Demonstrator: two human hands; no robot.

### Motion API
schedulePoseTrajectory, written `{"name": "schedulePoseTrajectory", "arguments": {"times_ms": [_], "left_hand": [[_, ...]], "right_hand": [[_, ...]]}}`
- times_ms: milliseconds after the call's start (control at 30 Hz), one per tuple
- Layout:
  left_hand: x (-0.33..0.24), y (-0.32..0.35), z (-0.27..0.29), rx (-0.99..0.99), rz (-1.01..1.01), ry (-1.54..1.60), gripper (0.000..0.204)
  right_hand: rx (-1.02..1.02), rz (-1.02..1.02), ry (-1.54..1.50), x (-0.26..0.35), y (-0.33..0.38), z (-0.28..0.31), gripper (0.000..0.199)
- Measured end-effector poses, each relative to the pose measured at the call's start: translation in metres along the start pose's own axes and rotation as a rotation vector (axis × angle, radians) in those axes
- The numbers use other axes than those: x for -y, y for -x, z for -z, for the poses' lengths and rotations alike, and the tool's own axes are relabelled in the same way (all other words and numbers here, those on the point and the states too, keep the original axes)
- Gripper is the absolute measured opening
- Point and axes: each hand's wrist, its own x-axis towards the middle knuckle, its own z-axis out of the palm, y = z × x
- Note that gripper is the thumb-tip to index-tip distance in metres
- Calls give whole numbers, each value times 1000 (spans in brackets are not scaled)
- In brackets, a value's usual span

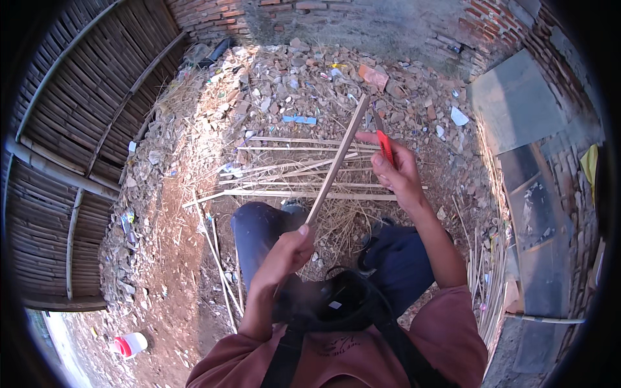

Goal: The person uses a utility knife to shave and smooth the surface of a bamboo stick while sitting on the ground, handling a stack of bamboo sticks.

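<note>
My left hand [289, 253] is closed around the lower end of a long, flat bamboo strip [336, 167], which slants up and away to the right in front of my knees. In my right hand [403, 176] is a red-handled knife [385, 148], its blade pointing up beside the strip's far part. The index finger reaches toward the strip; whether the blade touches it I cannot tell. Beneath both hands, several pale split bamboo strips [304, 193] lie across the ground, with thin curly shavings [339, 223] around them.
Rubble and broken brick [284, 84] cover the ground up to a brick wall [362, 26]. A bamboo slat wall [77, 84] stands at left, a white and red container [132, 344] at lower left. Grey sheets [517, 97] lean at right near more thin strips [493, 284].
</note>
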Motion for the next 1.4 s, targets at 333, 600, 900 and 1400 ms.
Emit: {"name": "schedulePoseTrajectory", "arguments": {"times_ms": [333, 600, 900, 1400], "left_hand": [[-8, -5, -11, 182, 103, 142, 60], [22, 25, 28, 311, 42, 44, 61], [8, 33, 28, 342, 88, -30, 59], [-31, 21, 4, 3, -170, -46, 42]], "right_hand": [[-55, -57, -118, -11, 5, -15, 26], [-103, -5, -75, -8, 6, -18, 21], [-125, -4, -169, 2, 3, -14, 38], [354, 232, 477, -9, 20, -40, 29]]}}
